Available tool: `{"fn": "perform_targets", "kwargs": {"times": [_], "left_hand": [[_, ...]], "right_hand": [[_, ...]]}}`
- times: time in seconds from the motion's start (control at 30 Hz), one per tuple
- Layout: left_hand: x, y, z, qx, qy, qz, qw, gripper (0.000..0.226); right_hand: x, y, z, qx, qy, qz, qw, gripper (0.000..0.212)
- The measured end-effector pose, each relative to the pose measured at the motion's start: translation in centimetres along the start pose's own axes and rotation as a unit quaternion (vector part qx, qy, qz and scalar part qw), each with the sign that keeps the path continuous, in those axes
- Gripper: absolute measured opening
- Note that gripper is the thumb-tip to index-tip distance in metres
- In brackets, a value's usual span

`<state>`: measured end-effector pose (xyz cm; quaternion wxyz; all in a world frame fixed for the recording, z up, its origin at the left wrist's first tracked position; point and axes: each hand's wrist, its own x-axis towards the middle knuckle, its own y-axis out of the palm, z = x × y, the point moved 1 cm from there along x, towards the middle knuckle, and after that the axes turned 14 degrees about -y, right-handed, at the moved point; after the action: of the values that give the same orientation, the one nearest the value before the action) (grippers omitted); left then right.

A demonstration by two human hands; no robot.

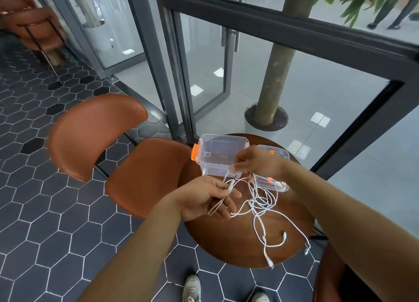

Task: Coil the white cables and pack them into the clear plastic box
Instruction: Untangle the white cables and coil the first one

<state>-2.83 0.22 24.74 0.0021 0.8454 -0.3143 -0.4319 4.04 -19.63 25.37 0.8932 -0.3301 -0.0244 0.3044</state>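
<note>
A tangle of white cables (263,202) lies on a small round brown table (238,245), with plug ends trailing toward the near edge. My left hand (204,199) grips a folded length of one cable, its plug end sticking up between my fingers. Just above it, my right hand (256,163) pinches the same cable near the box. The clear plastic box (217,156) with orange clips stands open and empty at the table's far left edge. Its clear lid (276,156) lies behind my right hand, partly hidden.
A brown leather chair (127,152) stands to the left of the table, another brown seat (328,276) at the lower right. Glass doors and a potted tree trunk (272,86) rise beyond the table. My shoes (192,288) rest on dark hexagonal tiles.
</note>
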Motion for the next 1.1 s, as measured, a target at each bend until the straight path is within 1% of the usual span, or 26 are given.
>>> {"fn": "perform_targets", "kwargs": {"times": [0.07,0.1,0.17,0.23,0.33,0.47,0.57,0.67,0.73,0.8,0.83,0.93,1.0,1.1], "left_hand": [[0.2,0.0,0.0,-0.007,-0.008,-0.026,1.0,0.027],[0.5,-0.1,0.1,-0.026,-0.001,-0.04,0.999,0.026],[0.8,-0.4,0.3,-0.083,0.029,-0.069,0.994,0.025],[1.2,-0.7,0.7,-0.146,0.059,-0.079,0.984,0.027],[1.6,-0.6,1.4,-0.223,0.082,-0.077,0.968,0.028],[2.0,-0.6,1.4,-0.353,0.1,-0.046,0.929,0.026],[1.9,-0.9,1.2,-0.42,0.104,-0.026,0.901,0.032],[1.5,-1.2,0.9,-0.448,0.119,-0.013,0.886,0.041],[1.3,-1.1,0.5,-0.467,0.128,-0.008,0.875,0.043],[1.3,-0.9,0.2,-0.476,0.14,-0.017,0.868,0.034],[1.4,-0.8,0.1,-0.475,0.143,-0.026,0.868,0.028],[1.6,-0.7,0.2,-0.446,0.133,-0.052,0.883,0.023],[1.6,-0.6,0.3,-0.438,0.138,-0.039,0.887,0.022],[1.3,-0.7,0.3,-0.436,0.161,0.004,0.885,0.02]], "right_hand": [[0.2,-0.4,2.0,0.027,-0.005,-0.008,1.0,0.025],[0.2,-0.4,2.8,0.022,-0.011,-0.02,1.0,0.026],[-0.1,0.4,4.0,-0.022,-0.025,-0.05,0.998,0.024],[-0.9,1.7,4.2,-0.031,-0.028,-0.088,0.995,0.015],[-2.1,4.0,3.8,-0.016,-0.011,-0.151,0.988,0.006],[-2.9,7.1,3.2,-0.014,-0.004,-0.185,0.983,0.004],[-3.5,8.0,2.7,-0.032,-0.03,-0.212,0.976,0.015],[-4.5,9.0,2.4,-0.009,-0.071,-0.23,0.971,0.012],[-5.1,9.9,1.8,0.035,-0.086,-0.21,0.973,0.006],[-5.5,10.7,1.0,0.045,-0.089,-0.183,0.978,0.021],[-5.7,10.9,0.6,0.044,-0.086,-0.166,0.981,0.022],[-5.9,11.0,-0.7,0.053,-0.091,-0.125,0.987,0.013],[-5.5,10.5,-1.4,0.015,-0.093,-0.092,0.991,0.014],[-4.9,9.7,-3.3,-0.076,-0.075,0.005,0.994,0.019]]}}
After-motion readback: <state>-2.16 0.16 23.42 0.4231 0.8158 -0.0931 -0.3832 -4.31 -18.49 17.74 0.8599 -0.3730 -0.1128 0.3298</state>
